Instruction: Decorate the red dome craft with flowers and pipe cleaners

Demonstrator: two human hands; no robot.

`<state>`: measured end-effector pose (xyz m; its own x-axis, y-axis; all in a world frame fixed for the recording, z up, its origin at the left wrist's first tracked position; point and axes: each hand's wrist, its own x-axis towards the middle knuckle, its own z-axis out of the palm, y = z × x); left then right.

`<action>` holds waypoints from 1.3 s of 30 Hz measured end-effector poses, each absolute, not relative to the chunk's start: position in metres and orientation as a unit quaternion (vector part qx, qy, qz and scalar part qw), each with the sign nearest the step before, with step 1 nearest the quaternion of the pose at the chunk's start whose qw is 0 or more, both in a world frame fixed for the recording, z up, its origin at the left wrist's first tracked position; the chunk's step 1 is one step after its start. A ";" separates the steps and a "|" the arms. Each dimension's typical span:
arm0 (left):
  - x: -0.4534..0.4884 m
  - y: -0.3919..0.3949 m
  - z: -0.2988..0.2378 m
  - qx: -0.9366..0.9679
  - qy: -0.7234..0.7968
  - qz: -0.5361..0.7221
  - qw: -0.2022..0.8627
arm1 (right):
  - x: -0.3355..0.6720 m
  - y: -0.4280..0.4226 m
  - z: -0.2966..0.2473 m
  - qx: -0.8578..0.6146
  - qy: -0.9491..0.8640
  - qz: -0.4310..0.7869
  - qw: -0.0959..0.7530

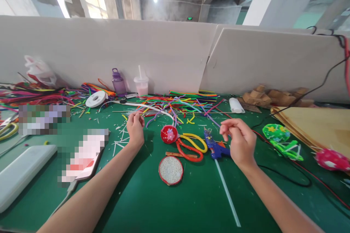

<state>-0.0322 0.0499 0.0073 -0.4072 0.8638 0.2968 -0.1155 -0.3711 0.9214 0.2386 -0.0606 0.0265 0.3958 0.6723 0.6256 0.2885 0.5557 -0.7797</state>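
Note:
My left hand [136,130] is raised over the table with its fingers curled in; what they hold, if anything, is too small to make out. Opposite it, my right hand [242,142] has thumb and fingers pinched together, beside the tip of a purple pipe cleaner [209,115]; whether it grips this I cannot tell. Between the hands lie a red disc with a pink flower [170,135] and scissors [189,157] with yellow and orange-red handles. A blue glue gun [214,148] with a long glue stick [226,193] rests near my right hand. Closer lies a red-rimmed disc of whitish beads [171,170].
Many coloured pipe cleaners [188,103] lie along the back, near a white ribbon reel [96,99], purple bottle [119,83] and lidded cup [141,86]. At left are a phone [86,156] and white power bank [26,174]. Cables and green [276,133] and pink [332,159] fuzzy pieces lie right.

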 end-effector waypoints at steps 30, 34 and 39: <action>-0.023 0.035 -0.002 0.675 0.487 0.503 0.233 | 0.275 -0.047 0.039 -0.417 -0.385 0.072 0.820; -0.022 0.035 -0.003 0.668 0.486 0.510 0.238 | 0.295 -0.046 0.045 -0.424 -0.373 0.028 0.825; -0.022 0.036 -0.005 0.663 0.489 0.513 0.241 | 0.310 -0.028 0.048 -0.586 -0.506 0.024 0.632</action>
<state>-0.0223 0.0362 -0.0046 -0.0041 0.8956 0.4449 0.4006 -0.4062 0.8213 0.3105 -0.0280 0.0477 0.4867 0.6240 0.6114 0.5621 0.3121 -0.7659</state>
